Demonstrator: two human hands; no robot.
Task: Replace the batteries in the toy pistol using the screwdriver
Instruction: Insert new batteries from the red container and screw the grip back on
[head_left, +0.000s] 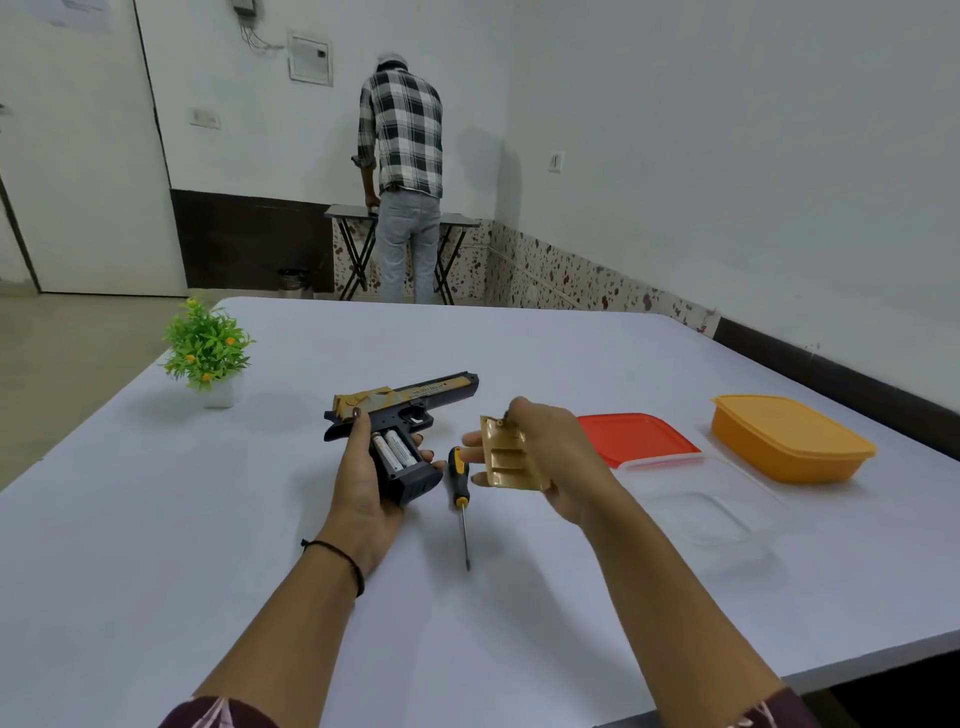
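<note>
Gripping the toy pistol (400, 415) by its grip, the left hand (363, 483) is closed around it and tilts the open side upward, so the two batteries (393, 450) seated in the exposed compartment face the wearer and seem unlikely to slide out. The right hand (545, 457) is pinched closed on the gold grip cover (506, 457), held just beside the pistol and clear of the bench (156, 519); whether it is coming off or going back on cannot be told. The screwdriver (460, 493) lies free on the bench between the two hands, its tip pointing toward the wearer, within easy reach for the screw work. To the right sit a red lid (636, 436), a clear container (696, 514) and an orange lidded box (789, 441), well apart from the work. A small potted plant (208, 348) stands at the far left. Nothing blocks the hands. Beyond the bench, a person (405, 171) in a checked shirt stands at a folding table (353, 210), facing away.
</note>
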